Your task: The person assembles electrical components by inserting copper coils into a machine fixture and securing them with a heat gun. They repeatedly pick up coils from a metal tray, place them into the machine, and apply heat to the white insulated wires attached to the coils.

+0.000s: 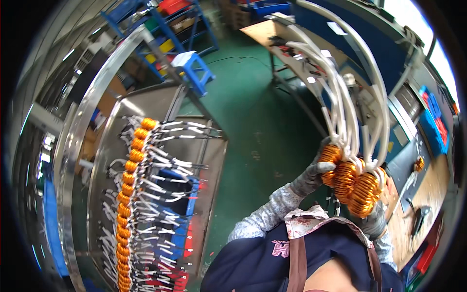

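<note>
Several copper-wound ring coils (346, 182) are bunched in front of me at the right. Long white sleeved leads (340, 102) rise from them and curve upward. My left hand (317, 170), in a grey glove, is closed round the leftmost coil (331, 155), with the thumb across its side. Below the rightmost coil (364, 197) is my right hand (373, 225), also gloved. It supports that coil from underneath, and most of its fingers are hidden behind the winding.
At left, a metal rack (109, 109) carries a long row of similar coils (127, 190) with white leads. A workbench (428, 194) at right bears a small coil (419, 164) and a dark tool (419, 221). A blue stool (193, 68) stands farther off on the green floor.
</note>
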Demonstrator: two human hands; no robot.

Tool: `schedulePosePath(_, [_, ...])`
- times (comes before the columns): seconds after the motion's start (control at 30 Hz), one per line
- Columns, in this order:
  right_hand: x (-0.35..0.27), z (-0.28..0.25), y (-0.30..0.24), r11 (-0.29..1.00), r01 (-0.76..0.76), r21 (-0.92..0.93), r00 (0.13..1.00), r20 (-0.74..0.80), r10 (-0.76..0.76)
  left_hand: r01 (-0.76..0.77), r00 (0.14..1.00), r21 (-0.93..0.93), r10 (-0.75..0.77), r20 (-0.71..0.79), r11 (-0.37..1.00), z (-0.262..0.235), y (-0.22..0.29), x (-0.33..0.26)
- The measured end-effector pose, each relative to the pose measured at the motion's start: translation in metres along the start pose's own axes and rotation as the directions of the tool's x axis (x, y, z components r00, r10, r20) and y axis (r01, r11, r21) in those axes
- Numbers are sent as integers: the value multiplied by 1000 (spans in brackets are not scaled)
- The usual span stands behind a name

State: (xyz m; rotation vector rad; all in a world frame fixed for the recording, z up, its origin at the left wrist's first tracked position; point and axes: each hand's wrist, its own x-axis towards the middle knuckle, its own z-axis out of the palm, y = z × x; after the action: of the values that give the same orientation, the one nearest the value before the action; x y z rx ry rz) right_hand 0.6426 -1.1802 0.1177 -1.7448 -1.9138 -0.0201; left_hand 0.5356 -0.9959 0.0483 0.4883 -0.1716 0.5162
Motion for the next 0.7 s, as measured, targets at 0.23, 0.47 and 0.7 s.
schedulePosePath(0.23, [131, 102, -26, 806, 358, 472, 875, 132, -466, -385, 886, 97, 397, -239, 918, -1, 136, -119])
schedulePosePath(0.47, [265, 181, -68, 451, 256, 855, 668, 180, -722, -486, 567, 528, 711, -416, 697, -23, 206, -182])
schedulePosePath(0.7, [397, 257, -83, 399, 62, 915, 577, 293, -762, -439, 355, 758, 868, -346, 482, -55, 308, -171])
